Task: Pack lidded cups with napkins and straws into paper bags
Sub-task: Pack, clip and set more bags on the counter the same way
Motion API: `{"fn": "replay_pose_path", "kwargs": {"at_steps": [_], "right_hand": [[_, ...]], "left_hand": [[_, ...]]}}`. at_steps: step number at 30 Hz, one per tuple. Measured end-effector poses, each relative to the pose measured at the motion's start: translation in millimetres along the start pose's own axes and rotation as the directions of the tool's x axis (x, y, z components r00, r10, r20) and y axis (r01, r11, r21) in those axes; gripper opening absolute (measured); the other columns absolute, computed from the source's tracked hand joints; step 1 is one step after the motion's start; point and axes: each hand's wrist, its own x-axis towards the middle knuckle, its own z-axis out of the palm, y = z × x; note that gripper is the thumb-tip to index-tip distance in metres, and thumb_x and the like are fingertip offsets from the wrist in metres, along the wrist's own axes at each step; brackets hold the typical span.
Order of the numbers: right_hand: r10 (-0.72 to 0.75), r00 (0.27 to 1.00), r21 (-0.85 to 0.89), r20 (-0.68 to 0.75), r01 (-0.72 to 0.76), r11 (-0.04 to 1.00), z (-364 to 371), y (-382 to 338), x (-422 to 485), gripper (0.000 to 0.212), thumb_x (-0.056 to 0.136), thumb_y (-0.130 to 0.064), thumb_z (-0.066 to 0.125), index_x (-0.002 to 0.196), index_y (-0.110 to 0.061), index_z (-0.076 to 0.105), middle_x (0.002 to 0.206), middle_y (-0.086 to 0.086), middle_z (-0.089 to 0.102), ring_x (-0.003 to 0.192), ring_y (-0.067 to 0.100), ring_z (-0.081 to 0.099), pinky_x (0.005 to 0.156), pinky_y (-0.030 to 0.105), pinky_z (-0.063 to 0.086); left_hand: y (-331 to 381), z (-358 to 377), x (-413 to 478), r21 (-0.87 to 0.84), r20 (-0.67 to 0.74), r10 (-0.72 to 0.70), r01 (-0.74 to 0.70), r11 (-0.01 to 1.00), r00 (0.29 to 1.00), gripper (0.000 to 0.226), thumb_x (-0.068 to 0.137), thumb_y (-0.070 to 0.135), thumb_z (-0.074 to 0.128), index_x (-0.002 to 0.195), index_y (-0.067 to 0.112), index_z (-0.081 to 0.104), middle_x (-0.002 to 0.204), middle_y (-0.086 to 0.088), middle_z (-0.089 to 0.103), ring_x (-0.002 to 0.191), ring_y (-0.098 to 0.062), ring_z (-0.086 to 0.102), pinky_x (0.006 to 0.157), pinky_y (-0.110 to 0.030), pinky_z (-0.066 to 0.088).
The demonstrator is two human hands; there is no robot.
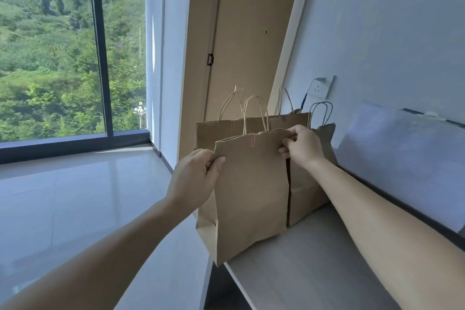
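Both hands hold the front bag [251, 191] upright at the near left corner of the surface [314, 272]. The left hand [193, 176] pinches its left top edge, fingers clamped on the paper; the right hand [303, 150] pinches its right top corner. More bags [305, 184] stand just behind it, by the wall [390, 33].

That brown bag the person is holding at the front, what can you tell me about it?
The front bag is plain brown paper, upright, with two twisted cord handles standing up from its top. A small pink mark sits near the rim. Its bottom is at the pale table's end, one lower corner past the edge. The left hand pinches its left edge, the right hand its right top corner. Other brown bags stand just behind. Its inside is hidden.
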Motion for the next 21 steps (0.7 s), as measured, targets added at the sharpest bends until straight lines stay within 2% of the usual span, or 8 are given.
{"fn": "replay_pose_path", "kwargs": {"at_steps": [3,5,7,10,13,17,19,21], "right_hand": [[-0.021,1.000,-0.058,-0.018,0.020,0.998,-1.5,0.5,12.3,0.020,0.094,-0.002,0.052,0.094,-0.020,0.060,0.073,0.000,0.070,0.055,0.004,0.067,0.063,0.027,0.058],[-0.051,0.997,-0.107,-0.051,0.045,0.993,-2.2,2.0,15.3,0.027,0.093,-0.003,0.051,0.086,-0.029,0.056,0.072,-0.001,0.069,0.059,0.007,0.068,0.069,0.033,0.058],[-0.094,0.992,-0.143,-0.084,0.082,0.986,-4.1,3.2,16.7,0.030,0.089,-0.003,0.051,0.081,-0.032,0.055,0.073,-0.005,0.068,0.067,0.013,0.069,0.071,0.035,0.057],[-0.143,0.987,-0.239,-0.077,0.121,0.963,-8.9,3.6,17.6,0.027,0.086,-0.004,0.052,0.085,-0.031,0.057,0.075,-0.014,0.062,0.075,0.016,0.066,0.075,0.032,0.052],[-0.170,0.983,-0.275,-0.075,0.144,0.951,-11.2,7.7,15.5,0.028,0.084,-0.004,0.053,0.092,-0.030,0.057,0.075,-0.019,0.057,0.077,0.013,0.060,0.074,0.026,0.043],[-0.179,0.982,-0.298,-0.060,0.154,0.942,-11.1,14.3,8.0,0.035,0.084,-0.005,0.060,0.113,-0.023,0.061,0.097,-0.015,0.054,0.087,0.008,0.053,0.079,0.022,0.036],[-0.199,0.979,-0.307,-0.038,0.178,0.935,-11.3,15.3,2.6,0.042,0.084,-0.009,0.064,0.124,-0.021,0.058,0.109,-0.012,0.050,0.092,0.005,0.050,0.082,0.022,0.035],[-0.206,0.978,-0.299,-0.033,0.187,0.936,-12.7,14.4,-3.2,0.050,0.084,-0.016,0.068,0.131,-0.022,0.052,0.119,-0.010,0.045,0.092,0.004,0.048,0.083,0.022,0.036]], "left_hand": [[0.3,6.7,7.1,-0.020,0.011,0.055,-0.055,0.998,0.998,0.042,0.094,0.021,0.063,0.062,0.002,0.044,0.061,-0.006,0.046,0.059,-0.026,0.043,0.057,-0.035,0.035],[-1.7,13.4,8.8,-0.032,0.031,0.072,-0.071,0.997,0.997,0.043,0.095,0.021,0.063,0.062,0.003,0.042,0.061,-0.004,0.045,0.058,-0.027,0.043,0.056,-0.036,0.035],[-2.3,18.8,7.9,-0.042,0.037,0.101,-0.099,0.994,0.994,0.043,0.095,0.021,0.062,0.062,0.007,0.040,0.061,0.004,0.042,0.055,-0.020,0.041,0.053,-0.031,0.033],[-0.7,23.4,7.3,-0.046,0.034,0.142,-0.141,0.989,0.989,0.044,0.095,0.019,0.063,0.063,0.017,0.033,0.060,0.012,0.034,0.052,-0.008,0.035,0.050,-0.019,0.027],[-1.3,26.6,7.9,-0.048,0.037,0.166,-0.164,0.985,0.985,0.043,0.095,0.021,0.063,0.063,0.019,0.035,0.060,0.013,0.035,0.053,-0.011,0.035,0.050,-0.025,0.029],[0.1,28.5,10.5,-0.022,0.053,0.147,-0.146,0.989,0.988,0.046,0.094,0.025,0.061,0.061,0.027,0.029,0.061,0.009,0.038,0.056,-0.019,0.040,0.051,-0.037,0.041],[2.6,28.2,13.7,0.032,0.060,0.136,-0.138,0.990,0.989,0.047,0.092,0.028,0.061,0.062,0.030,0.026,0.064,0.009,0.042,0.056,-0.021,0.045,0.051,-0.038,0.044],[8.5,25.9,18.0,0.096,0.052,0.163,-0.168,0.981,0.985,0.029,0.088,0.032,0.064,0.071,0.030,0.041,0.078,0.010,0.052,0.059,-0.024,0.053,0.052,-0.034,0.046]]}}
